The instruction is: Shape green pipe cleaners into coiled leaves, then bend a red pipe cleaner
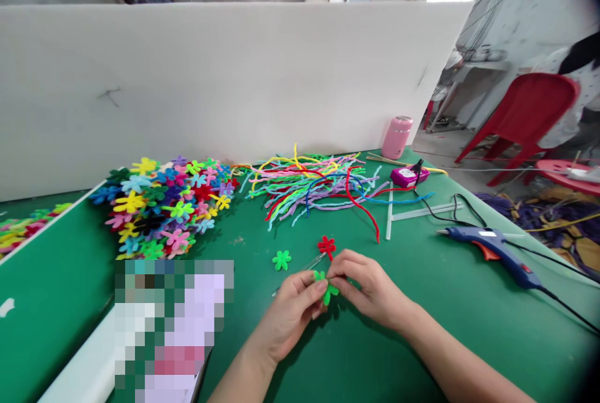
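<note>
Between my two hands is a green pipe-cleaner flower, held over the green tabletop. My left hand pinches it from the left with thumb and fingers. The fingertips of my right hand are closed at the flower's upper right edge; whether they grip a petal or a loose end is hidden. Just beyond my fingers lies a red pipe-cleaner flower with a short red stem. A second green flower rests flat to the left. A thin clear stick lies partly behind my hands.
A heap of colourful flowers stands at left, loose pipe cleaners at the back. To the right are a blue glue gun with its cord, glue sticks, a purple box and a pink bottle. A white panel stands behind.
</note>
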`<act>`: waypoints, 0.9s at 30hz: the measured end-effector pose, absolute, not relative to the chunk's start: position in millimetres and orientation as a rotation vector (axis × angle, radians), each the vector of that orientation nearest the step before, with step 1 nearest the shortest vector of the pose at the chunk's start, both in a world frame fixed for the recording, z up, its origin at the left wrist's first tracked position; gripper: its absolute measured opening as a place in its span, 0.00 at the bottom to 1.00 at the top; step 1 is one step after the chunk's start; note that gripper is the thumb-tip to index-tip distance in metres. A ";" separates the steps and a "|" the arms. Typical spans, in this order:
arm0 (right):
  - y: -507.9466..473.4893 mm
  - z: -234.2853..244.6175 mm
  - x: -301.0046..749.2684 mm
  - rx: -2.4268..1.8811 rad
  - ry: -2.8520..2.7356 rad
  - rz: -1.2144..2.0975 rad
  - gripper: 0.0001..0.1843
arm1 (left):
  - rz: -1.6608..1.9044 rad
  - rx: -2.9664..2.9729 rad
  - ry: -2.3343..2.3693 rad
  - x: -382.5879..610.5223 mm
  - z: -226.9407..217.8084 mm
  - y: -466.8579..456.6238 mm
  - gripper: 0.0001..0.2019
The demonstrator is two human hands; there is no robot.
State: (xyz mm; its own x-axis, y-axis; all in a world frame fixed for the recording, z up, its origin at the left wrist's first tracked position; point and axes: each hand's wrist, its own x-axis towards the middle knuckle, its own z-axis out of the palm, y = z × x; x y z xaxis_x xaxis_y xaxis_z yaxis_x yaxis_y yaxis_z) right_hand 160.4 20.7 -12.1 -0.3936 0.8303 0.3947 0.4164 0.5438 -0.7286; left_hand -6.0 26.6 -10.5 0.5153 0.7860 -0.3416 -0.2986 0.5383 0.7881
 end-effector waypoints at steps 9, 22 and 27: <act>19.0 -4.7 163.6 -1.055 -2.328 0.331 0.11 | 0.655 0.746 0.743 -9.7 -10.7 29.9 0.07; 19.4 -9.4 159.4 -1.188 -2.411 0.336 0.11 | 0.681 1.539 1.049 -9.5 -7.8 30.7 0.08; 19.4 -9.4 158.1 -1.246 -2.269 0.605 0.08 | 0.634 2.135 1.114 -6.7 -6.2 25.5 0.07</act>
State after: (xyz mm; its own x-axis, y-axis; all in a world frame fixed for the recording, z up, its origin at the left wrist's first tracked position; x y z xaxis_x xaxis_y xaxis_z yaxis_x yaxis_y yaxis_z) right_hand 158.1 19.4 -9.4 -0.4710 0.8601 0.1958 0.6486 0.4881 -0.5840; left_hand -6.7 25.5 -6.2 0.5243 0.8430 0.1204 0.5343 -0.4357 0.7243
